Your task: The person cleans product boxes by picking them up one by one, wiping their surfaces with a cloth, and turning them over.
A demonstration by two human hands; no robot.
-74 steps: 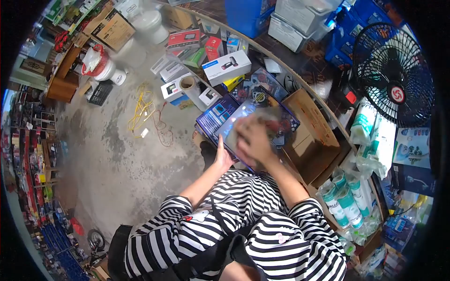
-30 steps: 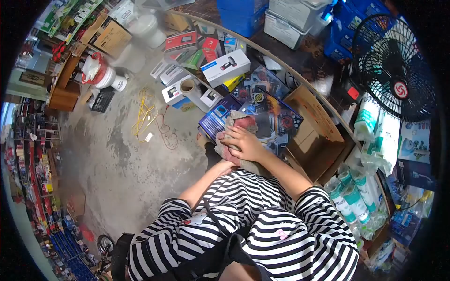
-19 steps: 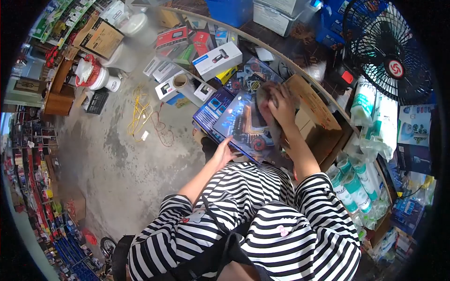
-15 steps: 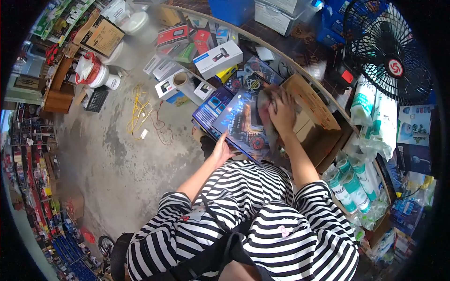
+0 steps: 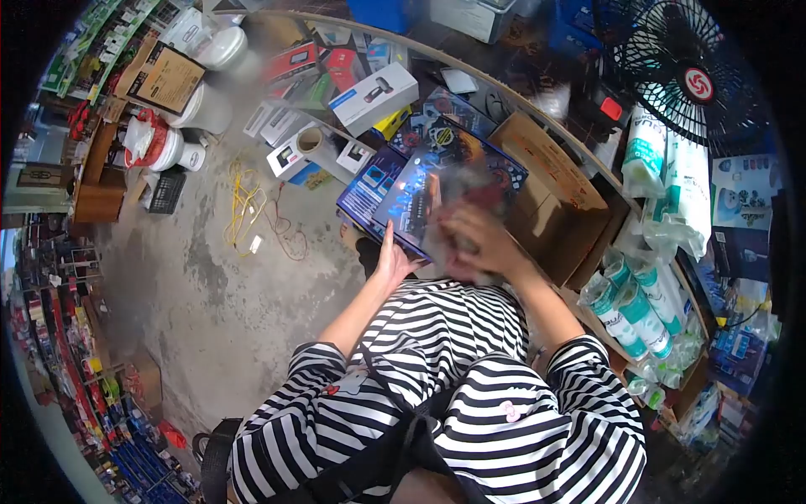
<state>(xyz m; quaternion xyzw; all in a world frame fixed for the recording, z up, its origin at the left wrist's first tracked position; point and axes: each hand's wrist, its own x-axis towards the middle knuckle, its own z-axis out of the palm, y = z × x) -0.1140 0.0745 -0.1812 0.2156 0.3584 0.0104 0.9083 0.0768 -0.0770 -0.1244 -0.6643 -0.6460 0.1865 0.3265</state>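
A flat dark-blue printed box lies tilted above my lap, with a glossy picture on its upper face. My left hand grips its near-left edge, thumb on top and the other fingers mostly hidden beneath. Over the near-right part of the box, my right hand is closed on a crumpled greyish-red cloth, pressed against the surface; both are smeared by motion. Beyond, another dark printed box leans by an open cardboard carton.
A white product box and a cardboard tube stand among several small boxes ahead. A black fan and plastic-wrapped rolls are at the right. Yellow cord lies on the concrete floor, with white buckets farther left.
My right hand has slid the cloth from the far right part of the box toward me and left. My left hand keeps its hold on the edge. The view has shifted slightly.
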